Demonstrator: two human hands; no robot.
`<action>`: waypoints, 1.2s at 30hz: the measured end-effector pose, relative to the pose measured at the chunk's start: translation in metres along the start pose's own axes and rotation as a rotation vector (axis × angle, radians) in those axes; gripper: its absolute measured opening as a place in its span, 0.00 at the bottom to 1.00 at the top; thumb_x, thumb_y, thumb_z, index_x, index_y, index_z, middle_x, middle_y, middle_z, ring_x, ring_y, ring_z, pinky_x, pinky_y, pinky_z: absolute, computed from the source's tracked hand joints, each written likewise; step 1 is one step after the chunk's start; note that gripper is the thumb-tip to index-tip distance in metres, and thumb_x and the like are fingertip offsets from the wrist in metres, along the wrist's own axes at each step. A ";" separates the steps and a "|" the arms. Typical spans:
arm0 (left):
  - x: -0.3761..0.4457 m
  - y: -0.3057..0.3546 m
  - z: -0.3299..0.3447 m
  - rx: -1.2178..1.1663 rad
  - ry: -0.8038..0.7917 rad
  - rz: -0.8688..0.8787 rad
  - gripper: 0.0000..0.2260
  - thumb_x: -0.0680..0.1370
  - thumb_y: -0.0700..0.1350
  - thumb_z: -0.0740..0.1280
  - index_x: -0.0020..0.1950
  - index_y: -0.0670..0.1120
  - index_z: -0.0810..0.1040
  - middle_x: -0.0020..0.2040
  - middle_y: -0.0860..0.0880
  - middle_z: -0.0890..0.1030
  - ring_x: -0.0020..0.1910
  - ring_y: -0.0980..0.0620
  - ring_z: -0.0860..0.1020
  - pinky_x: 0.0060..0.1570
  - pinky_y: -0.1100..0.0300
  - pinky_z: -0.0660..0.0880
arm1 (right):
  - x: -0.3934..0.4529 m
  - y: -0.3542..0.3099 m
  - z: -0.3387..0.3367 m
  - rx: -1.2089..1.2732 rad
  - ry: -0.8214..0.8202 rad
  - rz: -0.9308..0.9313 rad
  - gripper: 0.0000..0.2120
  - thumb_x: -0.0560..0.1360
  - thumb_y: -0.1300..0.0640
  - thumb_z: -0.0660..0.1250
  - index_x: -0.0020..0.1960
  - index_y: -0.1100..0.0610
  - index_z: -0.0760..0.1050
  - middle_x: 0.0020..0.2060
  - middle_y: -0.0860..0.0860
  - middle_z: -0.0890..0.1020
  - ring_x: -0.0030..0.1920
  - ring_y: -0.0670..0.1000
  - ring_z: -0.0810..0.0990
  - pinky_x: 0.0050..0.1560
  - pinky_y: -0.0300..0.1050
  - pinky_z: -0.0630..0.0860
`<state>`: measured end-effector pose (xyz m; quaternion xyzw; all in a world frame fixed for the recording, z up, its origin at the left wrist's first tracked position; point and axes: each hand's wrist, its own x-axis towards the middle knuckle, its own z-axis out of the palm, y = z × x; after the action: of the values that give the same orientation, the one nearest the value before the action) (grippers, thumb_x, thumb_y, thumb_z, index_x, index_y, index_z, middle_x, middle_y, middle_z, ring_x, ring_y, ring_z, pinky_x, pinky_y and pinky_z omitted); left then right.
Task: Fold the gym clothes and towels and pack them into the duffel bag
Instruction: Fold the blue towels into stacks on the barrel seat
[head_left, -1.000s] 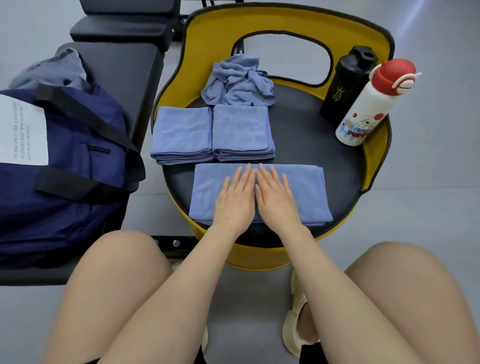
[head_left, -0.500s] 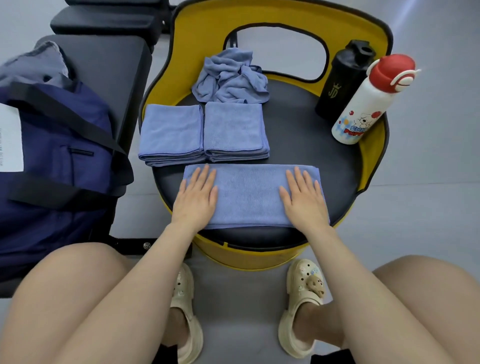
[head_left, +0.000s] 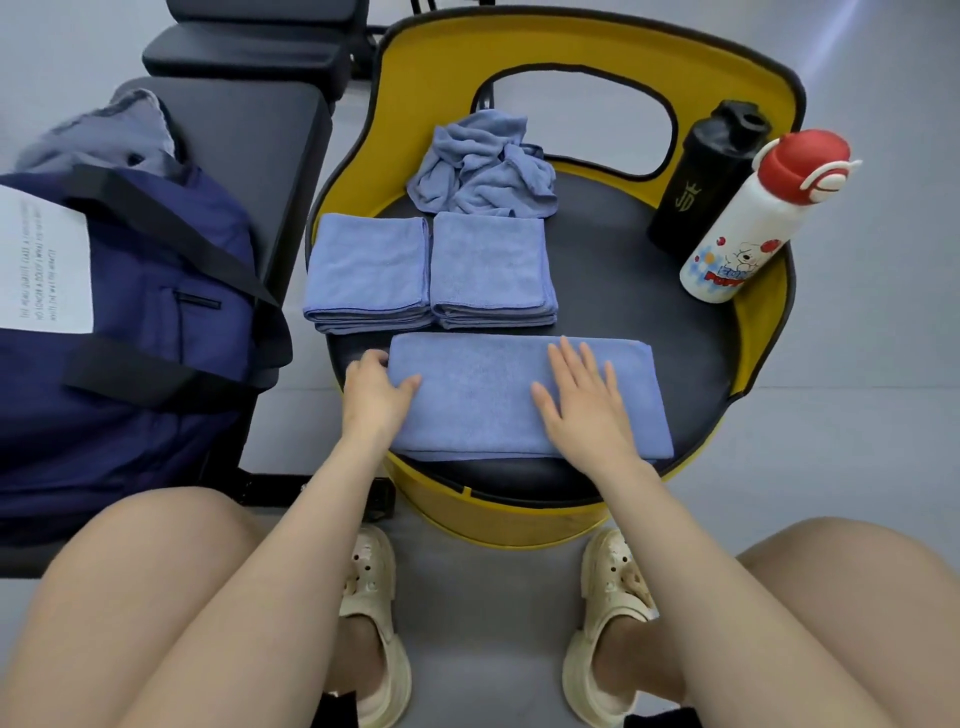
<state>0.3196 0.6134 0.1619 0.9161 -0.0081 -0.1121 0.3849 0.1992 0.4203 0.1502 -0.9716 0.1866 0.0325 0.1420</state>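
Observation:
A long folded blue towel (head_left: 483, 400) lies across the front of the black seat of a yellow chair (head_left: 623, 312). My left hand (head_left: 376, 392) grips the towel's left end, thumb on top and fingers tucked under the edge. My right hand (head_left: 584, 397) lies flat with straight fingers on the towel's right half. Behind it sit two folded blue towels side by side, the left folded towel (head_left: 366, 270) and the right folded towel (head_left: 491, 267). A crumpled blue cloth (head_left: 480, 166) lies further back. The navy duffel bag (head_left: 130, 338) rests on a bench to the left.
A black bottle (head_left: 706, 176) and a white bottle with a red cap (head_left: 753, 223) stand at the seat's right rim. The black bench (head_left: 244, 156) carries the bag and a grey garment (head_left: 104, 135). My knees and cream clogs are below the seat.
Both hands slid apart from the towel's middle. My left hand went on to the left end and took hold of the edge; my right hand came back inward from the right end.

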 end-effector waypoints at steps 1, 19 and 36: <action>-0.001 0.000 -0.001 0.013 -0.014 -0.015 0.19 0.76 0.46 0.69 0.63 0.39 0.71 0.60 0.41 0.75 0.58 0.44 0.74 0.49 0.58 0.68 | 0.000 -0.003 0.002 0.004 -0.014 0.002 0.28 0.83 0.43 0.44 0.79 0.53 0.43 0.78 0.47 0.44 0.77 0.48 0.39 0.75 0.48 0.34; -0.003 0.003 -0.036 -0.411 -0.069 -0.043 0.13 0.73 0.39 0.69 0.54 0.47 0.69 0.52 0.47 0.78 0.50 0.49 0.76 0.48 0.57 0.73 | -0.001 -0.044 0.028 -0.073 -0.003 0.004 0.30 0.82 0.42 0.40 0.78 0.54 0.41 0.78 0.50 0.43 0.77 0.52 0.39 0.76 0.53 0.36; -0.052 0.049 0.006 -0.363 -0.417 0.200 0.40 0.76 0.43 0.68 0.78 0.54 0.45 0.72 0.53 0.67 0.50 0.63 0.74 0.39 0.77 0.71 | 0.010 -0.077 -0.032 1.089 -0.010 0.236 0.12 0.75 0.45 0.68 0.50 0.52 0.78 0.40 0.48 0.82 0.44 0.49 0.82 0.45 0.47 0.81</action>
<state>0.2714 0.5799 0.2023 0.7842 -0.1572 -0.2588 0.5416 0.2376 0.4754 0.2002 -0.7302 0.2833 -0.0484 0.6199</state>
